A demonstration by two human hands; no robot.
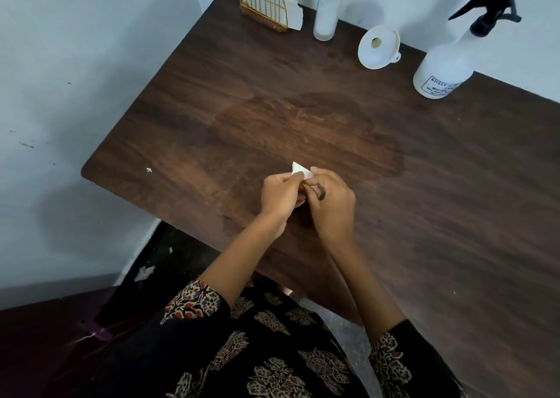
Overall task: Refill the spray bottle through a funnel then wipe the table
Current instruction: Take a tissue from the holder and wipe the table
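Note:
Above the middle of the dark wooden table, my left hand and my right hand are pressed together, both pinching a small folded white tissue. Only a corner of the tissue shows above the fingers. A white spray bottle with a black trigger head stands at the far right edge. To its left a white funnel lies on its side. A large damp patch darkens the tabletop just beyond my hands.
A tall clear bottle stands at the back edge, beside a gold wire napkin holder with white napkins. A tiny paper scrap lies near the table's left edge. White walls close the left and back sides.

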